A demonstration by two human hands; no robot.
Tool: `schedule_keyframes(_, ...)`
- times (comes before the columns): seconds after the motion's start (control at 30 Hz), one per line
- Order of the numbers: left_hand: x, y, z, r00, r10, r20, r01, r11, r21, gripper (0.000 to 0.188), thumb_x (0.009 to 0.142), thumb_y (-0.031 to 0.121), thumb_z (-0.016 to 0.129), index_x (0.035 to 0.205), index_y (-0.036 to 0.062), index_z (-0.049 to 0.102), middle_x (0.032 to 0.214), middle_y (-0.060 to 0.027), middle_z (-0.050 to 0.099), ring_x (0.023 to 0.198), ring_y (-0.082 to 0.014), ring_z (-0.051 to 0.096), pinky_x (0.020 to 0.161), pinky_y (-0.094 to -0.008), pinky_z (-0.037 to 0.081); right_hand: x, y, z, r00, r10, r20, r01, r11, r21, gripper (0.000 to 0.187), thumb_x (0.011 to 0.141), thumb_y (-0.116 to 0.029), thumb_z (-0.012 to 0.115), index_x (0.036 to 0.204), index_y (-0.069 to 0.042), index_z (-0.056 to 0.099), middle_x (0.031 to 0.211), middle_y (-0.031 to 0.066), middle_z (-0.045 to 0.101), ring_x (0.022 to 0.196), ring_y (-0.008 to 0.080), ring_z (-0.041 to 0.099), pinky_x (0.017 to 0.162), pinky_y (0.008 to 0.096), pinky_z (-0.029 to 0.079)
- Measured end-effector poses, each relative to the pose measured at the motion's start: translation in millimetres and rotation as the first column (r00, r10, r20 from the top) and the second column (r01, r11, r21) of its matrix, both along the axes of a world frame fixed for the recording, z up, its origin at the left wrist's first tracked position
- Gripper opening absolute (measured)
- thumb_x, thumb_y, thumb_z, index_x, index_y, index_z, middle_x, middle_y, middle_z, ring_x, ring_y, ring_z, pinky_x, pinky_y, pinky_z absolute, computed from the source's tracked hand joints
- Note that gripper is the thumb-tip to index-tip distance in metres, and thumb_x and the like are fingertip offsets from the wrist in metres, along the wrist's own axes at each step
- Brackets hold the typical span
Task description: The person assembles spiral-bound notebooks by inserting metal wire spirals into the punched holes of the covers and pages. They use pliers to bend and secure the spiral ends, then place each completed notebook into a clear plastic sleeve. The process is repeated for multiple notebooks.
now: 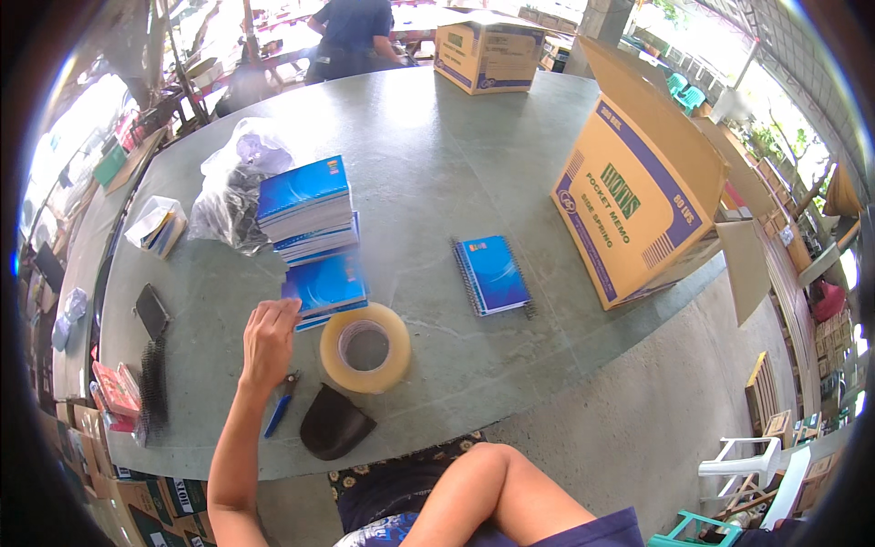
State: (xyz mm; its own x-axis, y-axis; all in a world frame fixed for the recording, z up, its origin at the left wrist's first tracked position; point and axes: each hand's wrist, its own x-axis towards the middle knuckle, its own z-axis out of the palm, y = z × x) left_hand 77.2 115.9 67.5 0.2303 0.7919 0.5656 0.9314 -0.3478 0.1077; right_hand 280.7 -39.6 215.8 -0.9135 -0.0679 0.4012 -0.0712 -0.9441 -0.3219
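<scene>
- Notebooks with blue covers sit in a stack (307,211) on the grey-green table (437,155), left of its middle; the upper ones are shifted a little off the lower ones.
- Left hand (270,342) comes up from the near edge of the table, the fingers curled at the near left corner of the lowest notebook (324,287) of the stack; the fingertips touch its edge, but whether they pinch it or only rest on it cannot be told (the cover there is blurred).
- Right hand is not in view; only a bare knee (497,488) shows below the near edge.
- Roll of clear brownish packing tape (365,347) lies flat just right of the left hand, touching the near side of the stack.
- Pliers with blue handles (281,404) lie close to the near edge, just beside the wrist, and a black pouch (334,423) lies next to them, under the tape roll.
- Single spiral-bound blue notebook (493,273) lies alone toward the right, well apart from the stack.
- Large open cardboard box (629,205) lies tipped on its side at the right edge, and a second, smaller box (488,56) stands at the far edge.
- Crumpled clear plastic bag (235,187) lies just left of the stack; a black phone (151,311) lies near the left edge.
- Person in dark clothes (351,36) stands beyond the far edge.
</scene>
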Motion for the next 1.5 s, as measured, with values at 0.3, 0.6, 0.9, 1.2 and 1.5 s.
schedule_keyframes(0.3,36.5,-44.5,21.4,0.948,-0.095,0.305,0.148,0.976,-0.157,0.024,0.072,-0.001,0.059,0.095,0.0021,0.065,0.083,-0.0126,0.065,0.081,-0.0293,0.062,0.075,-0.0391,0.051,24.1,138.8,-86.4,0.098,-0.538,-0.837,-0.208,-0.834,0.511,0.037,0.076,-0.022,0.073,0.107,-0.005,0.062,0.103,0.0090,0.064,0.107,0.0313,0.056,0.097,0.0440,0.040)
schedule_keyframes(0.6,-32.6,-78.7,-1.4,0.947,0.075,0.313,-0.066,0.997,-0.040,0.035,0.083,0.021,0.067,0.109,-0.0001,0.061,0.100,-0.0178,0.064,0.096,-0.0315,0.060,0.084,-0.0394,0.050,12.8,154.8,-125.1,0.298,-0.674,-0.676,-0.259,-0.739,0.622,0.013,0.073,-0.004,0.067,0.086,-0.004,0.066,0.085,0.0138,0.064,0.081,0.0309,0.061,0.073,0.0407,0.046)
schedule_keyframes(0.9,-243.3,-181.3,-67.8,0.457,0.889,0.043,-0.857,0.453,-0.245,0.020,0.086,0.020,0.060,0.083,0.0002,0.062,0.084,-0.0189,0.064,0.082,-0.0350,0.063,0.072,-0.0443,0.050,12.3,168.7,-102.6,0.217,-0.657,-0.722,-0.291,-0.750,0.594,0.012,0.076,-0.003,0.065,0.088,0.001,0.067,0.086,0.0174,0.068,0.080,0.0335,0.063,0.075,0.0391,0.046)
schedule_keyframes(1.2,-214.1,-167.9,-62.6,0.458,0.825,0.331,-0.816,0.538,-0.211,0.016,0.090,0.019,0.058,0.095,0.0040,0.055,0.075,-0.0135,0.059,0.069,-0.0347,0.058,0.065,-0.0419,0.049,16.1,173.8,-111.7,0.187,-0.700,-0.689,-0.268,-0.711,0.650,0.014,0.074,-0.004,0.068,0.088,-0.003,0.068,0.080,0.0156,0.066,0.074,0.0345,0.063,0.066,0.0399,0.048)
schedule_keyframes(1.5,-111.9,-117.1,41.5,0.445,0.108,0.889,-0.264,0.965,0.015,0.024,0.087,0.006,0.063,0.111,0.0070,0.062,0.082,0.0016,0.058,0.066,-0.0069,0.052,0.062,-0.0221,0.044,-4.3,171.1,-110.6,0.283,-0.796,-0.535,-0.353,-0.606,0.713,0.010,0.078,-0.013,0.066,0.086,-0.006,0.066,0.079,0.0123,0.067,0.070,0.0305,0.064,0.062,0.0372,0.049)
